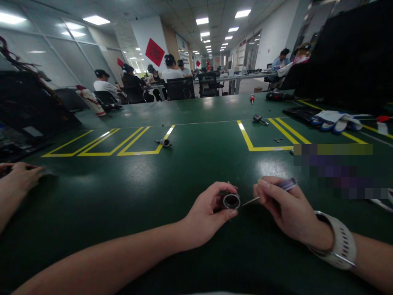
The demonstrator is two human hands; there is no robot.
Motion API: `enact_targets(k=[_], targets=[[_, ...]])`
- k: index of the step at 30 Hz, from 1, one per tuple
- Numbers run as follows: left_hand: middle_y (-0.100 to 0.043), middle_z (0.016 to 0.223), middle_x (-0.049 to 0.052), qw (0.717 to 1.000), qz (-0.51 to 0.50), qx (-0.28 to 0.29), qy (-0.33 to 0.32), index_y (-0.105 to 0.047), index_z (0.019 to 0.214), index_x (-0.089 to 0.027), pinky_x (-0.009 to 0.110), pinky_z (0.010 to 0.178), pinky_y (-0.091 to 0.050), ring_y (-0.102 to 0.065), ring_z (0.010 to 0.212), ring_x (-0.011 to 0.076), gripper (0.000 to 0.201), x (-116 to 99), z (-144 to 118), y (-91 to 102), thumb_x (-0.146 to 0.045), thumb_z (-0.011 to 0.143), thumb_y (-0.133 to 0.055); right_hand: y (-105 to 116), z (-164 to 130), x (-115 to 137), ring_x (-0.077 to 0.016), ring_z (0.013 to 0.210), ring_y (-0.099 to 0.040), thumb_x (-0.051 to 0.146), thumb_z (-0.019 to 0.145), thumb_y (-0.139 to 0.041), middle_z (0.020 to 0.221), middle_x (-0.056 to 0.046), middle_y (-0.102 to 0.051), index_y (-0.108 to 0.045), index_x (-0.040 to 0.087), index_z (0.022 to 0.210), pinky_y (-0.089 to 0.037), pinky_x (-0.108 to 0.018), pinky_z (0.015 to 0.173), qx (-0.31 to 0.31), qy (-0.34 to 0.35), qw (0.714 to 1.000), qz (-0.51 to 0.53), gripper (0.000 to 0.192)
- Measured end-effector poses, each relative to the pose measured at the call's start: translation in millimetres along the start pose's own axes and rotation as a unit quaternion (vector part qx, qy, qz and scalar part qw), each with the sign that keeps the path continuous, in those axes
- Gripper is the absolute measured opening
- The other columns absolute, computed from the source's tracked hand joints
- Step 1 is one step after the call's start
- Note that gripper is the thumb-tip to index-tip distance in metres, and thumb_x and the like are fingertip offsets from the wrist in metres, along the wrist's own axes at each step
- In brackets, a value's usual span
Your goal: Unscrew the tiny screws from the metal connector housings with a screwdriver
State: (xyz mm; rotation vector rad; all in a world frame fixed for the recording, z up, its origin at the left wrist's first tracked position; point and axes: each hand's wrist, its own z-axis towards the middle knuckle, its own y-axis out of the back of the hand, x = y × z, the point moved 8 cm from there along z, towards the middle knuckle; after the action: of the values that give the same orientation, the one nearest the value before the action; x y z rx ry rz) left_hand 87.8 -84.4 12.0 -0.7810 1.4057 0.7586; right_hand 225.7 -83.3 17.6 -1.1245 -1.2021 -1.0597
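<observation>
My left hand is closed around a small cylindrical metal part, thumb below and fingers above. Its round hollow end faces me, dark inside. A slim screwdriver with a purplish, see-through handle is gripped in my right hand. The thin shaft points left, its tip close beside the rim of the metal part; whether they touch I cannot tell. Farther off on the green table lies a similar metal part, and another metal piece with a shaft rests to the right.
Several tiny dark pieces lie within yellow tape lines. White-and-blue gloves and a red screwdriver are at the far right. Another person's hand reaches in at left. A blurred-out patch covers something at right. People sit beyond.
</observation>
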Motion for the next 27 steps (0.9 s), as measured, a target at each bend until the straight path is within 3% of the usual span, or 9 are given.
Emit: enact_targets(k=[10,15,17,22,27], targets=[[-0.063,0.111,0.005,0.996,-0.035,-0.080,0.017,-0.056,0.111,-0.019,0.039,0.098,-0.044,-0.058,0.108,0.0192,0.039,6,13,44.6,-0.007,0.074,-0.062,-7,-1,-8,-0.0068,0.039,-0.036,0.047,0.085,-0.050,0.047,0.005,-0.041,-0.052,0.019,0.061,-0.023,-0.020,0.037,0.041,-0.012,0.997,-0.072,0.036],[-0.066,0.110,0.005,0.991,-0.069,-0.103,0.048,-0.059,0.109,-0.019,0.039,0.100,-0.043,-0.059,0.107,0.0188,0.037,12,14,53.5,-0.006,0.075,-0.060,-12,-1,3,-0.0085,0.040,-0.039,0.049,0.086,-0.046,0.045,0.005,-0.041,-0.052,0.019,0.060,-0.030,-0.022,0.040,0.048,-0.001,0.986,-0.159,0.040],[-0.066,0.110,0.006,0.988,-0.087,-0.119,0.055,-0.060,0.108,-0.018,0.038,0.100,-0.043,-0.059,0.106,0.0189,0.038,12,15,55.7,-0.005,0.073,-0.062,-17,-3,15,-0.0100,0.044,-0.044,0.044,0.088,-0.044,0.048,0.003,-0.045,-0.052,0.019,0.058,-0.035,-0.024,0.044,0.056,0.046,0.974,-0.215,0.040],[-0.067,0.106,0.007,0.979,-0.114,-0.157,0.060,-0.062,0.106,-0.016,0.037,0.098,-0.043,-0.061,0.102,0.0184,0.039,12,15,60.5,-0.004,0.068,-0.066,-40,-22,43,-0.0122,0.055,-0.045,0.023,0.090,-0.040,0.056,-0.001,-0.048,-0.050,0.017,0.059,-0.036,-0.028,0.053,0.100,0.241,0.914,-0.310,0.033],[-0.067,0.108,0.006,0.983,-0.103,-0.145,0.053,-0.062,0.107,-0.017,0.037,0.098,-0.042,-0.060,0.104,0.0189,0.039,13,15,59.2,-0.006,0.070,-0.066,-49,-34,47,-0.0146,0.064,-0.048,0.012,0.085,-0.045,0.065,-0.003,-0.054,-0.054,0.016,0.073,-0.039,-0.031,0.059,0.126,0.318,0.878,-0.336,0.016]])
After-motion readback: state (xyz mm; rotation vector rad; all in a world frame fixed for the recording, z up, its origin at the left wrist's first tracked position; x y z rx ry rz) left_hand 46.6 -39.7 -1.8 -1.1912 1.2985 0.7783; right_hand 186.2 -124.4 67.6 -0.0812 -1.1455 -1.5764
